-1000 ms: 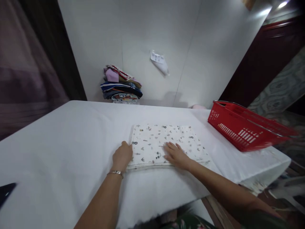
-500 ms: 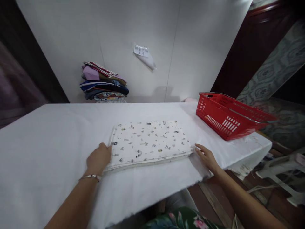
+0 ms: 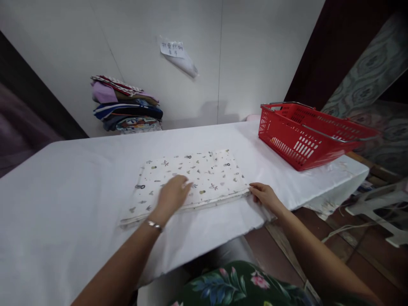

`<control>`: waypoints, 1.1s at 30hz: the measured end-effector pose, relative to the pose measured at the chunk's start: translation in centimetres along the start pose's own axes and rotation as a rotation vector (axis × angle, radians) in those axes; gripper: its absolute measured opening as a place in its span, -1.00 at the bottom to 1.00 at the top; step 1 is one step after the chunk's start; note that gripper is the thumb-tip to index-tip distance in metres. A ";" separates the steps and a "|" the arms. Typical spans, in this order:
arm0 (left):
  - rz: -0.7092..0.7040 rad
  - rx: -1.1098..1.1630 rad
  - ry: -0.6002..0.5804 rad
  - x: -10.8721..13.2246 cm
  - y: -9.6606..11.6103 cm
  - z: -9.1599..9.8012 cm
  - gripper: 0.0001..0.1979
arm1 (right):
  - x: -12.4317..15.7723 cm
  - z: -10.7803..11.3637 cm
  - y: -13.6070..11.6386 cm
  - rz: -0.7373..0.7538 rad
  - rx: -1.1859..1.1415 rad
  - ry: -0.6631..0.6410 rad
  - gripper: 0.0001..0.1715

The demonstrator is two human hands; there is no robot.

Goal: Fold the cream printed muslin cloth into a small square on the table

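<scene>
A folded white cloth (image 3: 204,174) with small grey and olive prints lies flat on the table, its layered edge towards me. My left hand (image 3: 174,194), with a bracelet at the wrist, is over the middle of the cloth. It is slightly smeared by motion; thumb and forefinger look apart, holding nothing visible. Whether it touches the cloth I cannot tell. At the cloth's near right corner, my right hand (image 3: 264,196) pinches the layered edge between thumb and fingers.
A white sheet covers the table (image 3: 76,191). A red basket (image 3: 293,136) with metal handles stands at the right end. Folded clothes (image 3: 127,104) are stacked at the back left. On the wall hangs a paper note (image 3: 172,49). A white plastic stool (image 3: 379,208) stands right of the table.
My left hand has left the cloth's left edge and moved right over its middle. My right hand has closed in on the near right corner. The view has shifted slightly.
</scene>
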State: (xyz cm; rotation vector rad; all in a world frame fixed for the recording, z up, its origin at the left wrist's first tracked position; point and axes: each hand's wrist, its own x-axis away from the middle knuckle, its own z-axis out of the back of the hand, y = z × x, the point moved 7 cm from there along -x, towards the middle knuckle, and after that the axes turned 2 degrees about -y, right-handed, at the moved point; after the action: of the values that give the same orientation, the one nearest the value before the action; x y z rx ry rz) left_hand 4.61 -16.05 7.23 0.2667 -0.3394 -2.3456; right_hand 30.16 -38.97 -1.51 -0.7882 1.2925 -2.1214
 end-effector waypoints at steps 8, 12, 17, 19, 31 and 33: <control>-0.491 0.089 -0.195 -1.6 15.1 -8.5 -0.79 | 0.4 -0.5 -0.3 0.039 -0.043 -0.052 -0.62; -0.485 0.050 -0.222 -2.6 16.3 -10.4 -0.80 | 0.3 -0.7 -0.1 0.101 -0.057 -0.074 -0.58; -0.529 -0.060 -0.194 -2.7 17.3 -10.8 -0.80 | 0.1 -0.6 0.1 0.172 0.026 0.043 -0.57; -0.555 -0.119 -0.193 -2.6 17.8 -10.8 -0.79 | 0.3 -0.5 -0.3 0.203 0.137 0.101 -0.66; -0.631 -0.140 -0.233 -1.9 18.0 -10.0 -0.80 | 0.3 0.0 -0.5 0.207 0.110 0.199 -0.82; -0.655 -0.143 -0.246 -1.7 18.2 -10.0 -0.81 | 0.1 0.1 -0.1 0.152 0.019 0.183 -0.81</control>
State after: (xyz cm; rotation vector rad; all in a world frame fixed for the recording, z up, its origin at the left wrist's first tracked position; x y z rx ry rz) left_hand 20.50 -29.10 3.71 0.0114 -0.2169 -3.0452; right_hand 30.08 -39.05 -1.34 -0.4802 1.3766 -2.1180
